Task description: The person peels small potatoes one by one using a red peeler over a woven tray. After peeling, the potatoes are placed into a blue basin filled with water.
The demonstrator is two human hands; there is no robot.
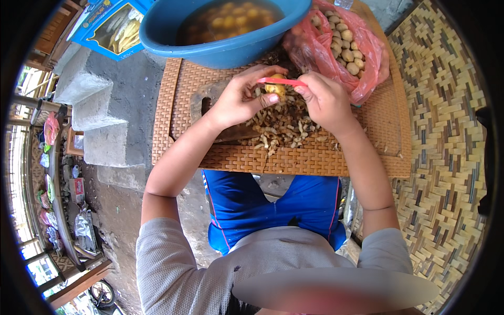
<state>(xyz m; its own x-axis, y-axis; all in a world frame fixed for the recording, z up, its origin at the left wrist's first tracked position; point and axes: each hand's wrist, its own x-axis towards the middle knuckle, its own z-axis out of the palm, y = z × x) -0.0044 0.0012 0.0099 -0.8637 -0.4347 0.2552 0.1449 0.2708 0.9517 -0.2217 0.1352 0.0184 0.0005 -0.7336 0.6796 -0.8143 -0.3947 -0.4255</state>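
My left hand (246,96) holds a small, partly peeled potato (275,88) between thumb and fingers. In my right hand (325,98) is a red peeler (281,81), which lies across the potato; its blade cannot be made out. Beneath both hands, a heap of peelings (279,128) covers part of a wooden cutting board (201,98) on the woven-topped table (236,157). Beyond my left hand stands a blue plastic basin (232,55) with peeled potatoes (232,17) in murky water. A red plastic bag (372,59) of unpeeled small potatoes (346,45) stands open beyond my right hand.
A blue box with a clear window (118,29) stands left of the basin. Concrete steps (102,118) are left of the table, and a woven bamboo wall (441,138) runs along the right. My legs in blue trousers (275,208) are at the table's near edge.
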